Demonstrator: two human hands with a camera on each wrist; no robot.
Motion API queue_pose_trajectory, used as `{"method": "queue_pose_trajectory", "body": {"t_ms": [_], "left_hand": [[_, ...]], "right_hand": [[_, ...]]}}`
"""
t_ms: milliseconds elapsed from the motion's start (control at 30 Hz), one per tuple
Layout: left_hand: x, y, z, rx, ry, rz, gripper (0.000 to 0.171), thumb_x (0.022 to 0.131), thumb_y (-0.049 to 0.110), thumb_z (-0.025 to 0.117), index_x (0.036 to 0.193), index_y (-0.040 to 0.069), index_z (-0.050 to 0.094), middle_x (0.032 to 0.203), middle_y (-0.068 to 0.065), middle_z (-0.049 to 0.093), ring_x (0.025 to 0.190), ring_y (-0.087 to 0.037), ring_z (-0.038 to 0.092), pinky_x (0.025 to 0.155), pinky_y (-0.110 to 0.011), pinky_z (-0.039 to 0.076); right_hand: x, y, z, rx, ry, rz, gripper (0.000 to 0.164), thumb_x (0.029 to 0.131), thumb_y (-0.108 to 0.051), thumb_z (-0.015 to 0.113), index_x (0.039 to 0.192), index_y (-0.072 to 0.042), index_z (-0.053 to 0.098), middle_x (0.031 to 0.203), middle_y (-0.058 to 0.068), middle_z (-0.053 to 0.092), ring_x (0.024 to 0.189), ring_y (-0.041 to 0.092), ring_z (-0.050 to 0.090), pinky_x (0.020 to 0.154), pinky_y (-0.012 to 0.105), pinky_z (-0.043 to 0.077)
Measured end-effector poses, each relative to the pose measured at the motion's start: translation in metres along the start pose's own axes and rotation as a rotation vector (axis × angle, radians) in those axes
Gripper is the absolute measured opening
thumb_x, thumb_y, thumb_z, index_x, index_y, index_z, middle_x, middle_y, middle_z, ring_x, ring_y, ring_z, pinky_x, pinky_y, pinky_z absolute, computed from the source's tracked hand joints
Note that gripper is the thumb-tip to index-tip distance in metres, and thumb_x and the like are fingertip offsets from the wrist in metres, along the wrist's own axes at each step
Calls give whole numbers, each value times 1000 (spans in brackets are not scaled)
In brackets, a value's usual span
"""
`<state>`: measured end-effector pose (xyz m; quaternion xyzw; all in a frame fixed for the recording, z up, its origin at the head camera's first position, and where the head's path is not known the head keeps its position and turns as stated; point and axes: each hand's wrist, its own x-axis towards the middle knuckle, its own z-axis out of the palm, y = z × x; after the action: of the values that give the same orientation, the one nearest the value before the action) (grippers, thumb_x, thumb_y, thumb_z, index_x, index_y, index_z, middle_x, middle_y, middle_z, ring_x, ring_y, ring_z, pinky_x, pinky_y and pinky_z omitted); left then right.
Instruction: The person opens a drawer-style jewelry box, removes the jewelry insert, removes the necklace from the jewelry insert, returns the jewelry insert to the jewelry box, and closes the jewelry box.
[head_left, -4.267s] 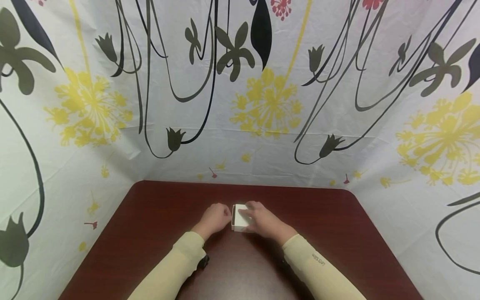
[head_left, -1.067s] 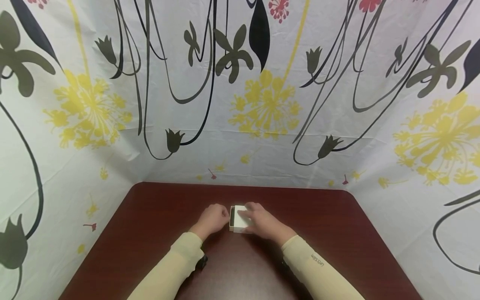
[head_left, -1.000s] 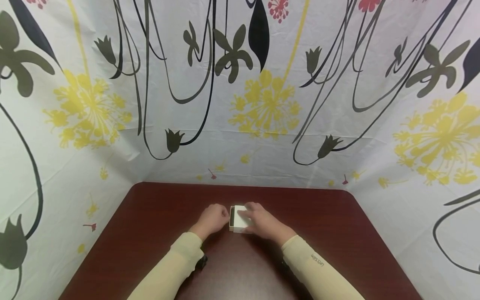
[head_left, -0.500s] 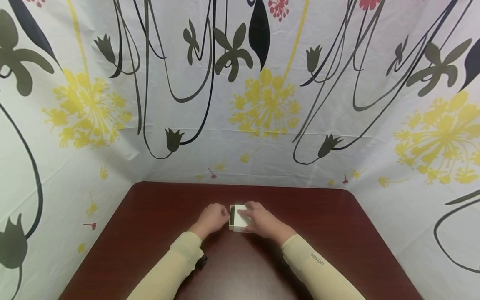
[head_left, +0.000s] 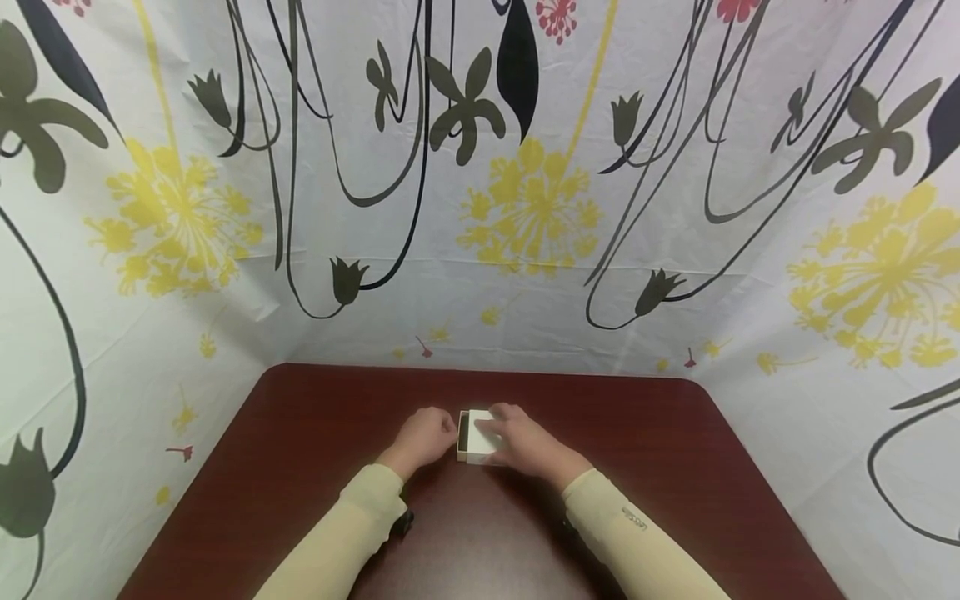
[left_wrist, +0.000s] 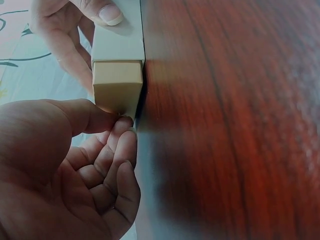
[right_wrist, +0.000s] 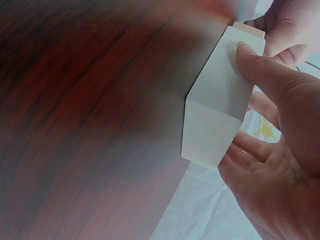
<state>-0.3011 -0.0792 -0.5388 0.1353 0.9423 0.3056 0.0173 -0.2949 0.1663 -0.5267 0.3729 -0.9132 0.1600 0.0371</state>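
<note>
A small white drawer box point(head_left: 480, 443) sits on the table between the two hands. Its beige inner drawer point(left_wrist: 117, 85) sticks out part way from the white sleeve on the left side. The left hand point(head_left: 423, 435) pinches with thumb and index tips at the drawer's end face, where a tiny pull seems to be; the fingertips hide it. The right hand point(head_left: 531, 443) grips the sleeve, its thumb point(right_wrist: 257, 62) on one broad face and its fingers around the other side. From above, a dark strip of the drawer's inside shows; its contents cannot be made out.
The dark red wooden table point(head_left: 360, 392) has rounded far corners. A white cloth point(head_left: 420, 225) printed with yellow, grey and red flowers hangs behind it and at both sides.
The drawer has slid a little further out to the left from the sleeve compared with about four seconds ago, with the left hand moving along. In the last second almost nothing moves.
</note>
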Motion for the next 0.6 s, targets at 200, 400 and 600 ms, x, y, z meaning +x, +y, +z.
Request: {"method": "queue_pose_trajectory", "body": {"t_ms": [200, 400, 600], "left_hand": [[0, -1, 1, -12, 3, 3, 23, 98, 9, 71, 77, 16, 65, 70, 4, 57, 66, -15, 52, 67, -34, 45], [1, -3, 1, -14, 6, 11, 25, 98, 8, 71, 75, 15, 64, 68, 4, 54, 64, -14, 50, 66, -34, 43], [1, -4, 1, -8, 8, 25, 30, 97, 7, 70, 70, 16, 59, 63, 6, 48, 61, -13, 45, 65, -33, 41]], "right_hand": [[0, 0, 0, 2, -8, 16, 65, 91, -26, 95, 148, -7, 70, 145, 27, 59, 133, 43, 59, 110, 53, 53], [1, 0, 1, -2, -8, 21, 65, 91, -26, 95, 148, -7, 70, 145, 27, 59, 133, 43, 59, 110, 53, 53], [0, 0, 1, -6, -5, 16, 65, 91, -26, 95, 147, -6, 70, 146, 27, 59, 134, 44, 58, 111, 53, 53]]}}
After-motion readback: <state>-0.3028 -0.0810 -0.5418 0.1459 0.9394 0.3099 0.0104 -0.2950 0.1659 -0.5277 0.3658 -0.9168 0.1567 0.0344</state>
